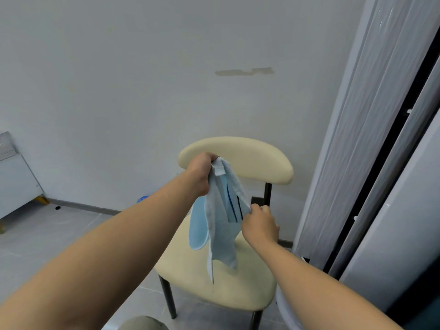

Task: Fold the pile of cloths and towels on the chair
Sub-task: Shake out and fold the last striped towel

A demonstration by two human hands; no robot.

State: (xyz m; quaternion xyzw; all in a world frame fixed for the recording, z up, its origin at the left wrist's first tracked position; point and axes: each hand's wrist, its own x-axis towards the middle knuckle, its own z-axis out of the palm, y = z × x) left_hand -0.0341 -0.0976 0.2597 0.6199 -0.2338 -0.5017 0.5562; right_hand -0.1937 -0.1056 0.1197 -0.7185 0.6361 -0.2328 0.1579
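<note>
Head view, looking down at a cream chair [238, 294]. We see both bare forearms reaching forward over its seat [188, 265]. The left grip [201, 173], raised in front of the curved backrest [257, 163], is closed round the top edge of a light blue towel [222, 234]. Its fingers curl over the bunched fabric, and a white label [219, 169] shows just beside them. The right grip [259, 225], lower and to the right, pinches a side edge of the same towel between thumb and curled fingers, next to two dark stripes [231, 203] in the weave. Between the two grips the cloth runs on a slant. Below them it hangs in loose folds, with one rounded lobe to the left and a long pointed tail whose tip hangs close over the seat; we cannot tell whether it touches the padding. The chair stands on black legs [169, 301] on a grey tiled floor [59, 234], near a pale wall [119, 79] bearing a grey scuffed patch [245, 71]. A white panelled door frame [362, 151] rises at right, a white cabinet [16, 184] stands at far left, and a small blue object [142, 199] lies by the skirting
</note>
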